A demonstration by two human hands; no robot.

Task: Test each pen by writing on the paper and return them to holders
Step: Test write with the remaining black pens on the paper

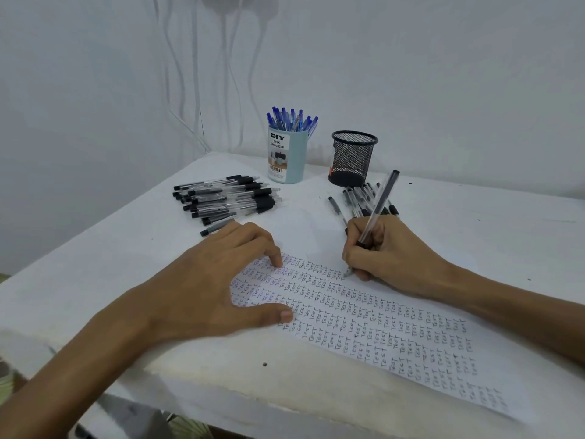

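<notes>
Clear plastic with a dark upper end, the pen (378,205) stands tilted in the right grip (386,251), whose fingers are closed round its lower part. Its tip touches the paper (395,331) at the end of the top row of small "TEST" words, so I judge that the writing test of this pen is the step in hand. The sheet is almost full of such rows, mostly black, with some bluish ones near the left end.

The left grip (209,280) lies spread on that left end, fingers fairly straight, holding nothing and only pressing the sheet down.

The next move, in my judgement, is to finish the word, lift the tip and carry the pen to a holder. The black mesh holder (353,160) seems the likely one, as no pen sticks out of it. The light blue holder (287,156) is crowded with blue pens (291,120).

Similar clear pens (361,198) lie just behind the right grip on the bench (126,248), and a pile of black pens (228,198) lies beyond the left grip.
</notes>
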